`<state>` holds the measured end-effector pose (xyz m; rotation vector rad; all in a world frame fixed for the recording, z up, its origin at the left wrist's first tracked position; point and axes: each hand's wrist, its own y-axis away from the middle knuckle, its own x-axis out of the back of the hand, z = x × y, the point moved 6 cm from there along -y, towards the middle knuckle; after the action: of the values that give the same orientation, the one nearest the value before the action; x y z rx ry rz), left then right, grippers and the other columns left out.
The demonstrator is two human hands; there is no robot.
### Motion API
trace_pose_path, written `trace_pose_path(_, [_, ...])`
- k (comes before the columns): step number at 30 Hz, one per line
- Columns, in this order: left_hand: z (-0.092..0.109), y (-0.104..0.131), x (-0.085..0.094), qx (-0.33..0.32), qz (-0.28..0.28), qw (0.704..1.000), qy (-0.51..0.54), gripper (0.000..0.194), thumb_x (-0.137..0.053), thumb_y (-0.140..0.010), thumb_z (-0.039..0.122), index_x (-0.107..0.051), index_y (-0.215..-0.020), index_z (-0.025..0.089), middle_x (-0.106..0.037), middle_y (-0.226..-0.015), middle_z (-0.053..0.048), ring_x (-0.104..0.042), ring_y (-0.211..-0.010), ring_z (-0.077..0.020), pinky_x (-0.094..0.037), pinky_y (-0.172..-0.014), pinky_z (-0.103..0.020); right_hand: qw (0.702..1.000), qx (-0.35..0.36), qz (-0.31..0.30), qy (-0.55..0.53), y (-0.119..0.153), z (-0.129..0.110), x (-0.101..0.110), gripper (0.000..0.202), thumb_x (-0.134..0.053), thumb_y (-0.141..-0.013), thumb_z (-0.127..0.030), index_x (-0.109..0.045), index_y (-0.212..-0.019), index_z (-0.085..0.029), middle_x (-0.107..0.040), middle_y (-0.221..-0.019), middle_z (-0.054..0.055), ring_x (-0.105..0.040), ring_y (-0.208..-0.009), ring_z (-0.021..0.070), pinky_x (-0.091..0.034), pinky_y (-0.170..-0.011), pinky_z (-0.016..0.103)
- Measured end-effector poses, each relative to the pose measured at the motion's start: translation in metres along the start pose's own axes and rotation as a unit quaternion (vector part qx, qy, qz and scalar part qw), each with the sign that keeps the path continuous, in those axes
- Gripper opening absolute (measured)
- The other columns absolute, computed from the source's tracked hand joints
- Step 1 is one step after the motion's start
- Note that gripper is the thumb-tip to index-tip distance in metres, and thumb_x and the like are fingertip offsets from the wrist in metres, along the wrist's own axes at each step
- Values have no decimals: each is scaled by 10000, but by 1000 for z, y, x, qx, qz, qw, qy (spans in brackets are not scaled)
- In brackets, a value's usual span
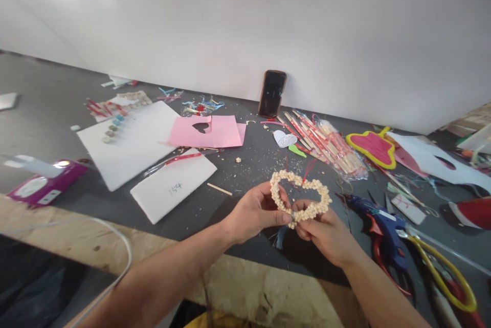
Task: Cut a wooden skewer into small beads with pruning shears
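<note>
**Currently holding the heart over the table**

I am watching both hands holding the heart (pixel 299 196), a ring of pale beads, just above the dark table (pixel 238 174). My left hand (pixel 256 211) is pinching its lower left curve, fingers (pixel 282 218) narrow on the beads. My right hand (pixel 326 233) is gripping the bottom point from below. A glue gun (pixel 378 220) is lying just right of the hands, and sticks (pixel 326 144) beyond. I judge this an inspecting or fixing step; any further move calls for keeping a steady, gentle pinch.
</note>
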<state>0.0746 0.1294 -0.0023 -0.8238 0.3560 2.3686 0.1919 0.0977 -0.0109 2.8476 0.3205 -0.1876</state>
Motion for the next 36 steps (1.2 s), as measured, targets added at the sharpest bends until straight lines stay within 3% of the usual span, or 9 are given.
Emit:
trace_pose_path(6, [0,0,-3,-5,-4,999,36,325,-775,-589,136,-531,-802,160,-640,-803,-3,-599,-749,-123,-457,-738,-266,999,-23,22,-29,-1,4,-1,275,-673,-709,-408,-551,-693,-161,-391,-522,-51,-305,-467,68,-215,-442,230])
trace_pose_path(13, [2,-1,-1,-1,6,999,41,332,-767,-602,118,-511,-811,150,-647,-781,-7,-603,-706,-108,-468,-697,-242,999,-23,20,-40,-2,4,-4,270,-664,-730,-381,-542,-641,-157,-397,-529,-49,-297,-481,64,-211,-461,233])
trace_pose_path(23, [-1,-2,7,3,34,999,35,353,-770,-603,135,-505,-835,158,-649,-817,-15,-605,-679,-109,-465,-626,-217,998,-12,57,-4,-3,-1,-5,241,-635,-753,-409,-594,-735,-173,-407,-522,-51,-320,-495,82,-246,-474,233])
trace_pose_path(29, [-1,-1,8,1,36,999,11,337,-753,-630,147,-509,-860,158,-633,-801,-6,-587,-666,-91,-449,-619,-198,998,8,55,29,-1,-4,-4,259,-610,-779,-403,-575,-679,-167,-437,-551,-40,-361,-535,88,-283,-514,237])
trace_pose_path(36, [3,-1,7,-4,42,999,29,332,-726,-657,124,-492,-887,173,-607,-783,5,-571,-671,-99,-438,-657,-235,999,40,23,17,2,-11,-7,176,-586,-810,-347,-624,-790,-176,-480,-630,-21,-407,-598,98,-336,-569,237])
